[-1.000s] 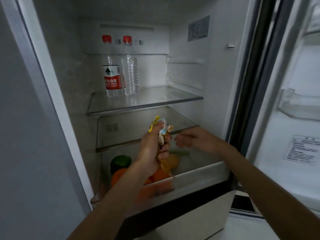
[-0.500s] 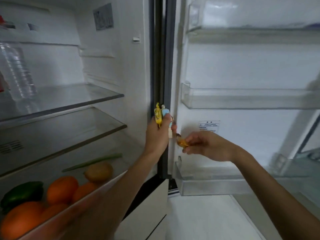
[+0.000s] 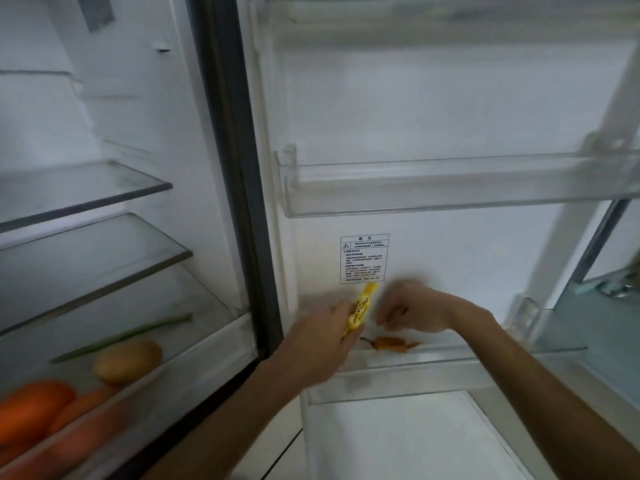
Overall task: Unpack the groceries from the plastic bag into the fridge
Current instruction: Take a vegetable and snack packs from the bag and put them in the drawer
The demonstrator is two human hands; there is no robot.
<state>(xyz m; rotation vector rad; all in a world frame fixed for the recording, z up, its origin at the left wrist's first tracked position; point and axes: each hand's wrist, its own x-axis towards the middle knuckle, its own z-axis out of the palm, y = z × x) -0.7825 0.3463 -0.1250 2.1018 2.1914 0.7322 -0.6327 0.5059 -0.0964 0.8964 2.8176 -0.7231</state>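
Note:
My left hand [image 3: 322,344] grips a yellow snack packet [image 3: 360,311] printed with dark letters, held upright in front of the open fridge door. My right hand [image 3: 412,313] hovers just right of it, fingers curled down and holding nothing, blurred by motion. Below my right hand an orange-brown wrapped snack [image 3: 389,342] lies in the lowest door bin [image 3: 398,375]. The plastic bag is out of sight.
A clear door bin [image 3: 450,192] hangs above, with a warning label [image 3: 364,258] between the bins. At left, glass shelves [image 3: 104,199] sit over a crisper drawer [image 3: 194,362] holding oranges [image 3: 31,410], a potato [image 3: 126,361] and a green stalk [image 3: 121,336].
The view swung right from the fridge interior to the door. Both hands dropped to the lowest door bin, and the orange snack left my right hand and now lies in the bin.

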